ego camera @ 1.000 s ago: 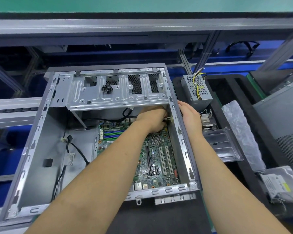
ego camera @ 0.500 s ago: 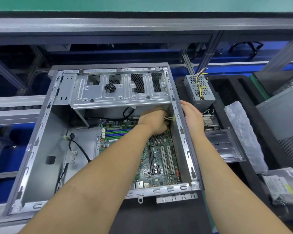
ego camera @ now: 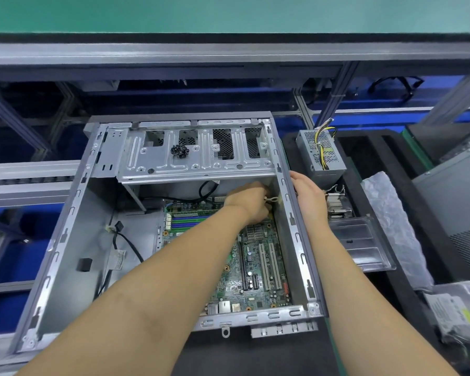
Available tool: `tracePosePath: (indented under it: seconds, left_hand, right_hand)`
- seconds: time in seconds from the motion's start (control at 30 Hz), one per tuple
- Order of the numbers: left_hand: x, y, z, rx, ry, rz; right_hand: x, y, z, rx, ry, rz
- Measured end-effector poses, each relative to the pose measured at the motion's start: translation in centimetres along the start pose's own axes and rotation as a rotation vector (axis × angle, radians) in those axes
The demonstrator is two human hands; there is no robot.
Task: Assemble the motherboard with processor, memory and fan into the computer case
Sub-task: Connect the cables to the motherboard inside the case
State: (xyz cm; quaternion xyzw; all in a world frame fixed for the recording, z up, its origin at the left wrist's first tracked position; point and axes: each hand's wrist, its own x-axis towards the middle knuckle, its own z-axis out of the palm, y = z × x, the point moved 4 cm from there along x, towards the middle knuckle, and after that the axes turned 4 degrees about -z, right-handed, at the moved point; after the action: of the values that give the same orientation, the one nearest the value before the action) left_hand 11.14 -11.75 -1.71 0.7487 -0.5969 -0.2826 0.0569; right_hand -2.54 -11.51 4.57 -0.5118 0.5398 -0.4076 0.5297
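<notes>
The motherboard (ego camera: 258, 256) lies flat on the floor of the open computer case (ego camera: 65, 240), near its right wall. The left hand (ego camera: 248, 202) reaches into the far corner, fingers curled around a small pale clip or cable end, probably to move it away. The right hand (ego camera: 308, 198) rests with straight fingers on the outside of the wall, probably to steady the case. No writing is readable.
</notes>
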Motion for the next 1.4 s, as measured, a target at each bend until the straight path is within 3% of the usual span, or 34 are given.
tracePosePath:
  seconds: [0.2, 0.47, 0.57, 0.73, 1.1, 1.2, 1.4]
  left_hand:
    - [-0.1, -0.7, -1.1, 0.045, -0.056, 0.120]
    - [-1.0, -3.1, -3.1, 0.185, -0.070, -0.002]
    - [-1.6, -4.4, -2.6, 0.233, 0.006, 0.017]
    - [-1.7, -5.4, -2.3, 0.121, 0.091, -0.064]
    - [-2.6, -4.8, -2.5, 0.094, -0.049, -0.029]
    - [-4.1, -6.7, -5.0, 0.038, -0.020, -0.009]
    - [-8.3, -15.1, -7.2, 0.026, 0.155, -0.271]
  right_hand:
    - [-0.1, -0.1, 0.0, -0.004, -0.006, 0.002]
    - [0.0, 0.0, 0.0, -0.021, -0.001, -0.002]
    - [0.0, 0.0, -0.1, -0.024, -0.004, 0.000]
    - [0.0, 0.0, -0.1, -0.036, -0.008, 0.007]
    - [0.1, 0.0, -0.2, -0.099, -0.012, 0.005]
    - [0.4, -0.8, -0.2, -0.180, -0.024, 0.044]
    - [1.0, -4.2, 2.6, -0.420, 0.115, -0.165]
